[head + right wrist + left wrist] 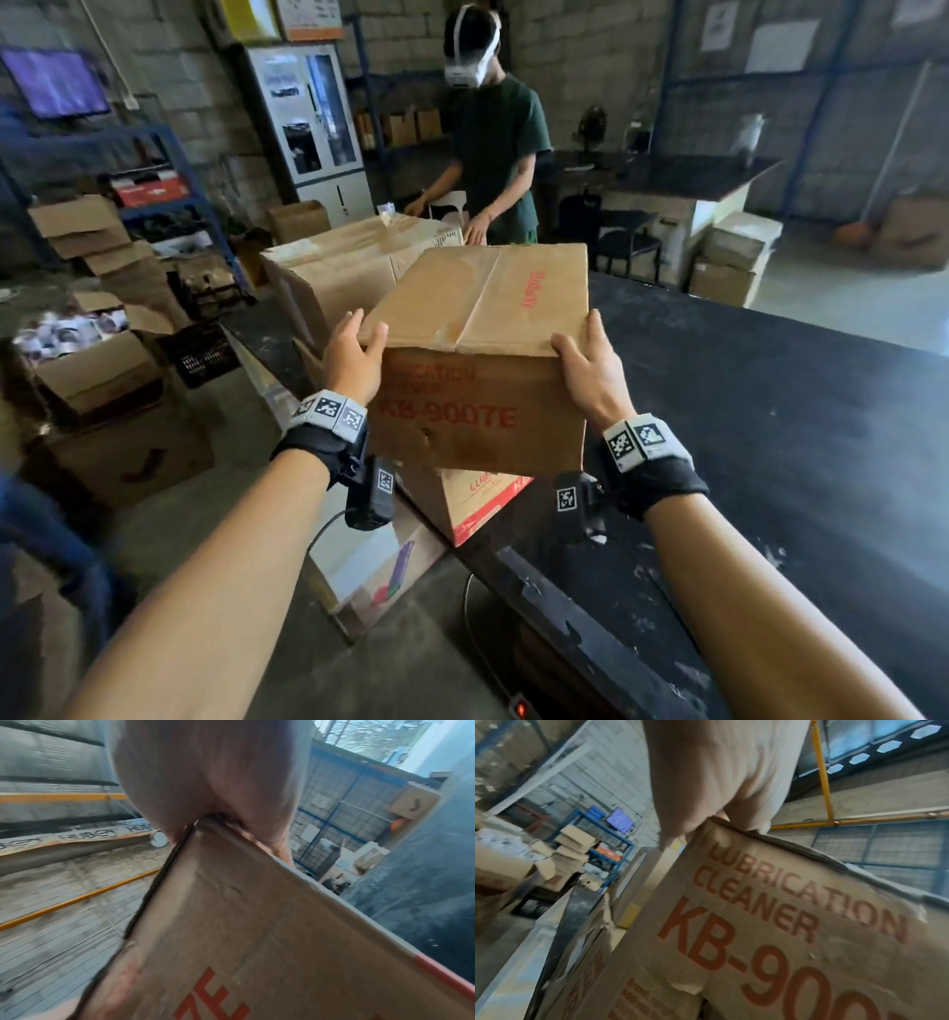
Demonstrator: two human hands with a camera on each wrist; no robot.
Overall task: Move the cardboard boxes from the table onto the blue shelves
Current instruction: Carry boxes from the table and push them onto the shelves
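Observation:
A brown cardboard box [477, 360] with red print "LUBRICATION CLEANER KB-9007E" [782, 923] is held up over the near corner of the black table [770, 437]. My left hand [354, 354] grips its near upper-left corner, thumb on the top flap. My right hand [590, 365] grips the near upper-right corner [205, 825]. Beneath it sits a red-and-white printed box [472, 501]. A larger taped cardboard box [349, 257] stands further back on the table. Blue shelves [169, 200] stand at the far left.
A person in a dark green shirt [493, 149] stands behind the large box. Open boxes [97, 370] and a black crate [203, 354] crowd the floor at left. A flat carton [369, 570] leans by the table edge. Stacked boxes [734, 257] lie far right.

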